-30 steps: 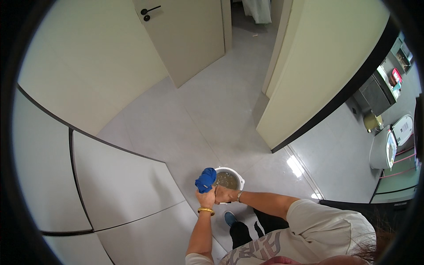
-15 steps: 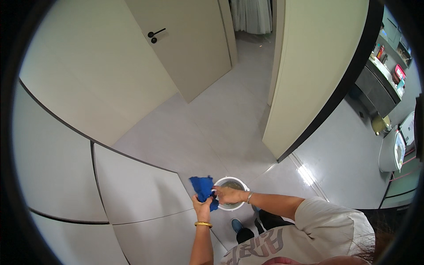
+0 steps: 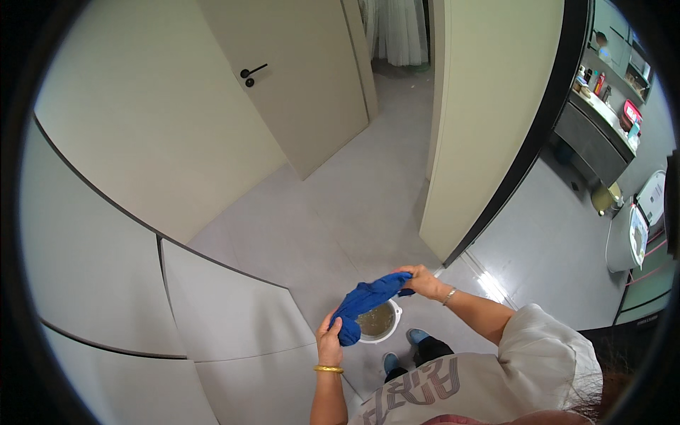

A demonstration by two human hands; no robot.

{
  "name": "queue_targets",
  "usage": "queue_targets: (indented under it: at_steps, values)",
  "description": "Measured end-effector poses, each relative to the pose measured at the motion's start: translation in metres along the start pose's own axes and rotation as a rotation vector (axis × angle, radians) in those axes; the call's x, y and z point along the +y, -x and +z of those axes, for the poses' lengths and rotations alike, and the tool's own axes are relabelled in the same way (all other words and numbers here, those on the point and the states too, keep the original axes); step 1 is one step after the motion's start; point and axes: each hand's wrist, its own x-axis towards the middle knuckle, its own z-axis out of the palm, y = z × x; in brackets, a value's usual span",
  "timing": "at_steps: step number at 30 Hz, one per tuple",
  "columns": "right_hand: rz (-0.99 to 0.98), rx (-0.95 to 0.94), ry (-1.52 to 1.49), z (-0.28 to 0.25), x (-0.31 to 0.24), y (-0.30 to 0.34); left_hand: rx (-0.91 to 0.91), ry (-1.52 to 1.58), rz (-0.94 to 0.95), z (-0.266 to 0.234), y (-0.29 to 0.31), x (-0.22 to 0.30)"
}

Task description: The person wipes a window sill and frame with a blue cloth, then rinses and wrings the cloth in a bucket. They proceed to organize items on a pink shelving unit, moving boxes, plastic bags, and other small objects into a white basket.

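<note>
A blue cloth (image 3: 371, 296) is stretched between my two hands above a white bucket (image 3: 395, 322) on the floor. Murky water (image 3: 375, 322) shows inside the bucket, partly covered by the cloth. My left hand (image 3: 329, 342), with a gold bangle at its wrist, grips the lower left end of the cloth. Farther right, my right hand (image 3: 423, 282), wearing a silver bracelet, is closed on the other end, and a small flap hangs below its fingers.
White cabinet panels (image 3: 241, 304) stand at my left. Ahead, a beige door (image 3: 297, 85) stands ajar. A wall end (image 3: 496, 134) with dark trim rises on the right, beyond it a vanity (image 3: 595, 138) and a white toilet-like fixture (image 3: 627, 237). My shoes (image 3: 418, 336) are beside the bucket.
My right hand has moved right and away from my left, pulling the bunched cloth out lengthwise across the bucket. My left hand still holds its end. The view has shifted slightly.
</note>
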Motion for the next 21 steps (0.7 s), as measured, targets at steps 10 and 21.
queue_targets:
  at_steps: [10, 21]
  values:
    - [0.061, 0.08, -0.069, 0.045, -0.061, 0.058, -0.409, -0.177, -0.04, 0.024, 0.01, 0.039]
    - [-0.055, 0.221, -0.387, 0.097, -0.078, 0.055, -0.233, -0.008, -0.025, 0.007, 0.003, 0.037]
